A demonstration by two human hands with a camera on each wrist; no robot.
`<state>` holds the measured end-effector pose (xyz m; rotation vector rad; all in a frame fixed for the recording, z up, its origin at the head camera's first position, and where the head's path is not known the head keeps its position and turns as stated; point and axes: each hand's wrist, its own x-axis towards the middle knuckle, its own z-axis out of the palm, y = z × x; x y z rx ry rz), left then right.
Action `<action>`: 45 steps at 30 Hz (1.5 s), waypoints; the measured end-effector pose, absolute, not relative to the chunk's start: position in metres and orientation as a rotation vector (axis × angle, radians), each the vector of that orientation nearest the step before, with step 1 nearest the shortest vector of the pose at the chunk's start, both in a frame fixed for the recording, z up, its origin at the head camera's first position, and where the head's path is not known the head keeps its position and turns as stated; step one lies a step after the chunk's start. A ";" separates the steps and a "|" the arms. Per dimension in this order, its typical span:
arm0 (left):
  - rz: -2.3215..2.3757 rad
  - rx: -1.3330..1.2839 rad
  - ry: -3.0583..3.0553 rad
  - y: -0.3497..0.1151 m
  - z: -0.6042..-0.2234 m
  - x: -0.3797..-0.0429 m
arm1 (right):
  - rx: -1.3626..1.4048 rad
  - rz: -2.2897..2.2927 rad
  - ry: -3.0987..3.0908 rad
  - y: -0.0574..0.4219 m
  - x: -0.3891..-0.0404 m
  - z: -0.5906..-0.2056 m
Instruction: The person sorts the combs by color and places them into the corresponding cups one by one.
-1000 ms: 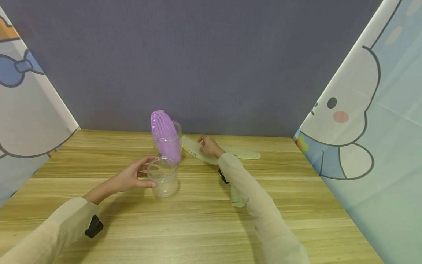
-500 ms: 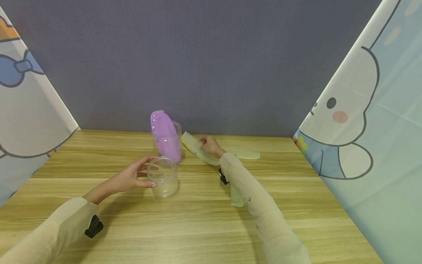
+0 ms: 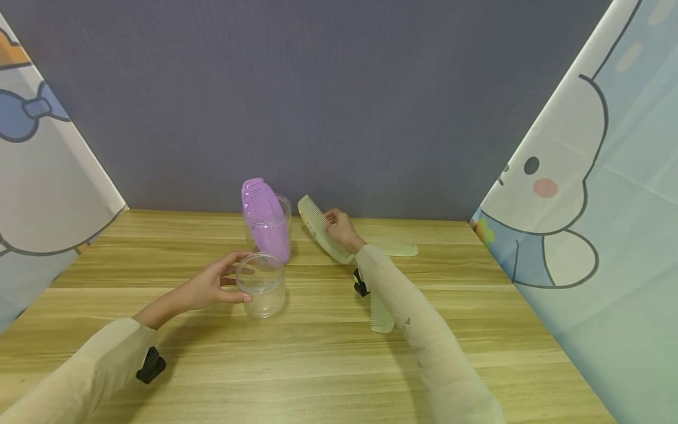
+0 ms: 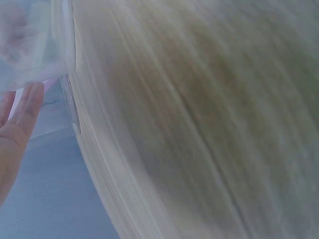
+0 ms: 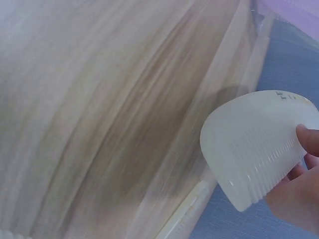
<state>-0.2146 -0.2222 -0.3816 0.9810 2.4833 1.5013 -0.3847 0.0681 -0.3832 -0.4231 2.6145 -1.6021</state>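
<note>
My right hand [image 3: 343,231] pinches a pale green comb [image 3: 318,229] by its toothed side, between thumb and fingers. The comb is tilted, its far end raised; the right wrist view shows its rounded near end [image 5: 244,144] over the table. My left hand [image 3: 212,285] holds a clear plastic jar [image 3: 269,300] from its left side, thumb in front and fingers behind. Nothing shows inside this jar. Just behind it, purple combs [image 3: 271,229] lean in a second clear jar [image 3: 286,207], their tops above its rim.
Another pale green comb [image 3: 402,249] lies on the wooden table [image 3: 254,371] right of my right hand. A further pale comb [image 3: 380,318] lies partly hidden under my right sleeve. A dark grey panel [image 3: 339,106] rises at the table's back edge, with cartoon-printed sheets on both sides.
My right hand has lifted the far end of the pale green comb off the table and shifted slightly right, tilting the comb steeper. My left hand and its jar have stayed put.
</note>
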 end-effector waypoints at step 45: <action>1.519 1.000 2.459 -0.222 -0.381 -0.215 | -0.463 -2.209 2.359 0.066 -0.330 -0.302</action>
